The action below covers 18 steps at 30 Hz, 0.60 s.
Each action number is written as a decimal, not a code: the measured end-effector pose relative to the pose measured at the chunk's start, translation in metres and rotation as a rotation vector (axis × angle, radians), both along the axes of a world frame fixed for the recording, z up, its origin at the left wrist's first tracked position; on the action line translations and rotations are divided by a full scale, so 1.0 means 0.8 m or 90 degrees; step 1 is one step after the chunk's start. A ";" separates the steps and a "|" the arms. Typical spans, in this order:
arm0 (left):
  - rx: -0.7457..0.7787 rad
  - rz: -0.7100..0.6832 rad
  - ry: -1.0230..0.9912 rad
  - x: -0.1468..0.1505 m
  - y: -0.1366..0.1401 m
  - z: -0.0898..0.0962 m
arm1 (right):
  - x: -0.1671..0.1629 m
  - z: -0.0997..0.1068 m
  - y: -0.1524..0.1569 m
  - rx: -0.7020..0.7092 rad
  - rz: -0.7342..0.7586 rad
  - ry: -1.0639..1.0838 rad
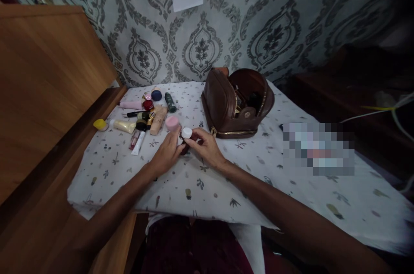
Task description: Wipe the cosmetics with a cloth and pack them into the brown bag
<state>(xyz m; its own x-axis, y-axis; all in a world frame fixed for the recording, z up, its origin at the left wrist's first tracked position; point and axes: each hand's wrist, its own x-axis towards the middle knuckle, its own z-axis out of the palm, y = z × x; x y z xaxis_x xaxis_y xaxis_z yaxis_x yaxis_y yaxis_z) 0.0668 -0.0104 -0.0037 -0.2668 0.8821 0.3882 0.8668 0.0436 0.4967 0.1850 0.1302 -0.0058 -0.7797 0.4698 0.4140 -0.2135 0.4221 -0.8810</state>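
Note:
My left hand (166, 152) is closed round a small dark bottle (184, 149) with a white cap (186, 132), just above the table. The fingers of my right hand (208, 148) pinch the same bottle close under its cap; most of its body is hidden by both hands. Right behind my left fingers stands a pink-lidded jar (172, 123). To the right of my right hand sits a brown leather cosmetic bag (223, 101), its top unzipped and dark items partly visible inside.
Several cosmetics lie at the left, among them a beige tube (158, 121), a cream tube (124, 126), a dark green bottle (170, 102) and a yellow item (100, 124). A blurred-out object (318, 149) lies right. A wooden panel (48, 71) borders the left side.

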 end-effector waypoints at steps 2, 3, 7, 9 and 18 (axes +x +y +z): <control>0.021 0.031 0.069 0.007 -0.003 -0.014 | -0.001 -0.002 -0.001 -0.028 0.008 -0.008; 0.021 0.040 0.096 0.011 -0.006 -0.021 | -0.001 -0.004 -0.002 -0.043 0.008 -0.011; -0.048 0.058 0.158 0.017 -0.025 -0.040 | -0.005 -0.010 0.002 -0.118 -0.014 -0.015; -0.085 0.052 0.170 0.015 -0.035 -0.042 | -0.007 -0.013 0.005 -0.158 -0.013 -0.018; -0.050 0.014 0.077 -0.001 -0.060 -0.025 | -0.004 -0.009 -0.005 -0.126 0.110 -0.043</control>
